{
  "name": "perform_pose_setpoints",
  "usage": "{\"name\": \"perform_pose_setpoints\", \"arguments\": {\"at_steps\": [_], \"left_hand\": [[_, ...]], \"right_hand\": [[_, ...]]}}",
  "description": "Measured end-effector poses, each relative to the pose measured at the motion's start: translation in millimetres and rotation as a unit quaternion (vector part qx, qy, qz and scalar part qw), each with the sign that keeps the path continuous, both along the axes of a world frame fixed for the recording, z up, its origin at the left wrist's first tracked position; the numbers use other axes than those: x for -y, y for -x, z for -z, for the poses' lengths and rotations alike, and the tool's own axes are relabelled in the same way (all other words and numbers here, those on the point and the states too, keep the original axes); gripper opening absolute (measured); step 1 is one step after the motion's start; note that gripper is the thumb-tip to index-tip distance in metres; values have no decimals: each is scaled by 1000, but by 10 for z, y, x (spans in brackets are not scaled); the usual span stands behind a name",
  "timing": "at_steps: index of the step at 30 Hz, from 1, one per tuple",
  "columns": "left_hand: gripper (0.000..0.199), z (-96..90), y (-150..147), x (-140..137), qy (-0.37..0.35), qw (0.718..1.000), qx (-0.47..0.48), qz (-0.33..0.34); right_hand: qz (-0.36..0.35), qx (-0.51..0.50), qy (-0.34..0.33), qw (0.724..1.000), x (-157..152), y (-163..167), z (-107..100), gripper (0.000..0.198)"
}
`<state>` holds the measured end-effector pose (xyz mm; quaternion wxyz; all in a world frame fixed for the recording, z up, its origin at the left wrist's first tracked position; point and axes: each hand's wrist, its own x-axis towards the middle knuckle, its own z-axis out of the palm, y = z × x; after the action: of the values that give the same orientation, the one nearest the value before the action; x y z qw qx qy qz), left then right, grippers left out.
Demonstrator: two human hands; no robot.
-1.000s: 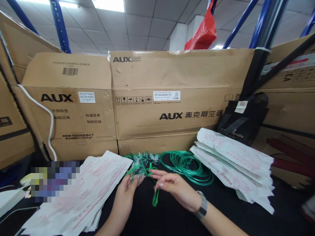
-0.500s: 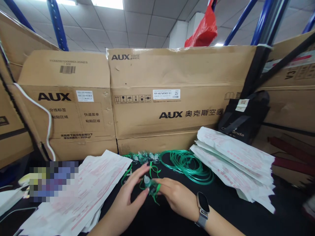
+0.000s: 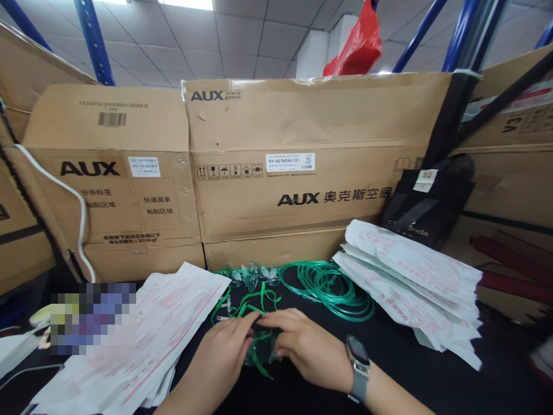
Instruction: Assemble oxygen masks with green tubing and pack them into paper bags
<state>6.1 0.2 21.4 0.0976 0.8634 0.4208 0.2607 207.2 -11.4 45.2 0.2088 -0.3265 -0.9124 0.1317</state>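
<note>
Over the black tabletop, my left hand [image 3: 228, 349] and my right hand [image 3: 313, 349] meet around a clear green oxygen mask [image 3: 259, 353]. Fingers of both hands curl closed on its sides and cover much of it. A green elastic strap hangs from the mask toward me. Beyond my fingertips lie more green straps [image 3: 248, 302] and a row of similar masks [image 3: 253, 275] with clear connectors. Coiled green tubing [image 3: 334, 291] rests just right of them. My right wrist carries a watch.
White printed paper bags [image 3: 142, 334] lie at left, and another stack of bags [image 3: 410, 288] sits at right. Large cardboard boxes [image 3: 242, 219] stand along the back. A black tote bag [image 3: 432, 202] leans at the back right. A white cable [image 3: 82, 225] runs down the left box.
My left hand has closed in from open, spread fingers onto the mask. My right hand's fingers have shifted over its top, and the clear connector seen before is now covered.
</note>
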Motion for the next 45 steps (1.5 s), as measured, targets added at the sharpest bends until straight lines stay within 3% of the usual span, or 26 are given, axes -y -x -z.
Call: {"name": "perform_pose_setpoints", "arguments": {"at_steps": [2,6,8,14,18,21,24,28,33,36,45], "left_hand": [[38,21,10,-25,-23,999,-43,-7],[30,60,-10,-33,-41,998,-47,-33],[28,98,-17,-37,-56,997,-33,-38],[29,185,2,-75,-161,986,-34,-22],[35,165,8,-83,-129,988,-65,-52],[32,158,3,-88,-92,992,-30,-79],[27,168,-12,-78,-83,994,11,-75],[32,175,-41,-27,-180,983,-8,-30],[24,163,-104,31,-206,975,78,-29],[22,175,-135,39,-190,974,123,-28],[30,212,-94,45,-238,968,72,22]], "right_hand": [[20,-90,55,994,1,-36,-96,17],[43,-243,173,953,14,-27,-142,20],[54,-237,186,952,18,23,-59,20],[108,-199,125,966,-51,107,183,22],[117,-244,229,935,-110,86,193,25],[120,-264,311,905,-111,118,216,28],[151,-303,286,896,-76,171,226,30],[183,-356,193,896,-25,201,181,29],[190,-310,266,893,-5,229,186,29],[198,-311,258,893,1,247,208,28],[185,-335,293,876,-9,235,217,32]]}}
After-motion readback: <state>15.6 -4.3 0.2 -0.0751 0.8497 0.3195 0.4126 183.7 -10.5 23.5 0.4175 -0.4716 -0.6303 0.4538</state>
